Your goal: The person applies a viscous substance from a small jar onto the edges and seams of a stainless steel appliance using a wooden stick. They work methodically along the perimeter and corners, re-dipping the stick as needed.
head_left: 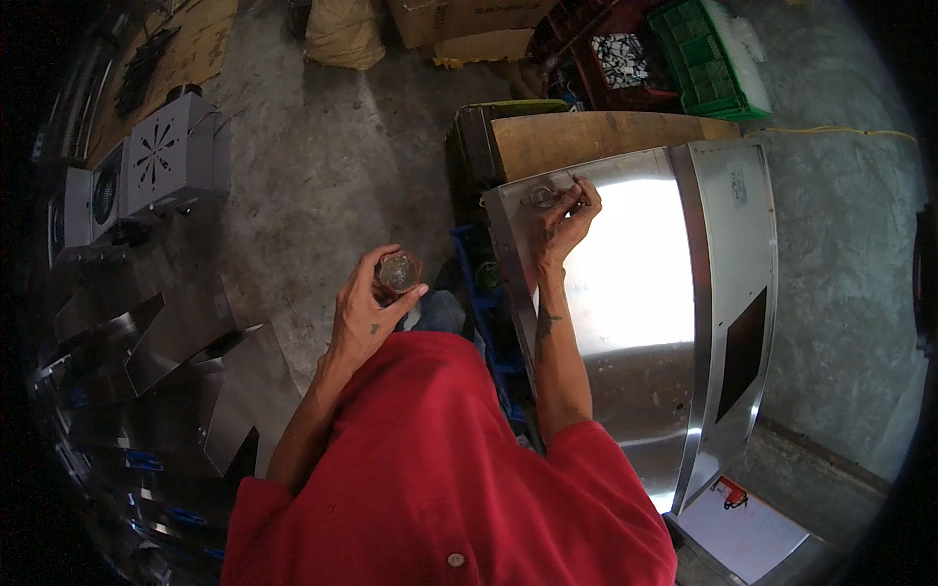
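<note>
My left hand (pixel 363 308) is closed round a small clear round container (pixel 399 272), held upright in front of my body with its round top toward me. What is inside it is too dim to tell. On the right, my right hand (pixel 567 223) is over the far left corner of a shiny sheet-metal panel (pixel 625 391). Its fingertips are pinched together, and anything between them is too small to make out. Just left of those fingers, a small round clear shape (pixel 542 196) shows on the metal; whether it is an object or a reflection, I cannot tell.
Behind the panel are a brown board (pixel 606 137) and a green crate (pixel 699 59). Blue crates (pixel 474 283) stand along its left side. Grey metal housings with a fan (pixel 161 161) and loose sheet-metal parts (pixel 186 332) lie at the left. A paper sheet (pixel 747 532) lies at the lower right.
</note>
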Action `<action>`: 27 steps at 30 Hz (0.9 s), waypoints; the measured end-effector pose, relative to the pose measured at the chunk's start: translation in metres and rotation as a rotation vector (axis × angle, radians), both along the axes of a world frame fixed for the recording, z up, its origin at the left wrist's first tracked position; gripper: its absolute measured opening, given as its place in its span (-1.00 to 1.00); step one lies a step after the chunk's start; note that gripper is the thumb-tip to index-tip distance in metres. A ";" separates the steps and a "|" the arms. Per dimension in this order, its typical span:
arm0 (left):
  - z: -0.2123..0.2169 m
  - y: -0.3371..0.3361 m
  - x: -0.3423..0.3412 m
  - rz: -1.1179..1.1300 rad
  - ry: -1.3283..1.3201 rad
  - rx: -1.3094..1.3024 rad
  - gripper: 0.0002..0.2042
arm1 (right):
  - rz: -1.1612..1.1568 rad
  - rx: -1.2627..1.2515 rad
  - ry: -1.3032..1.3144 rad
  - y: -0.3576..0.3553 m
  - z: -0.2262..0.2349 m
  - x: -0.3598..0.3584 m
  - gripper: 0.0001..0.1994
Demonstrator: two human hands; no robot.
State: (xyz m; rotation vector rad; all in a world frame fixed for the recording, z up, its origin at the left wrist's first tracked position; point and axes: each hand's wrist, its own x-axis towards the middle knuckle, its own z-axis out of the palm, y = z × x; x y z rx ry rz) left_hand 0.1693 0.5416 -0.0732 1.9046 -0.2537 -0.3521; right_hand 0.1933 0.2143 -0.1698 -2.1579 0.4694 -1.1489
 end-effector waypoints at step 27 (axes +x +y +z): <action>0.010 -0.011 0.012 -0.085 -0.190 -0.040 -0.37 | 0.501 0.070 0.216 0.163 0.128 -0.074 -0.85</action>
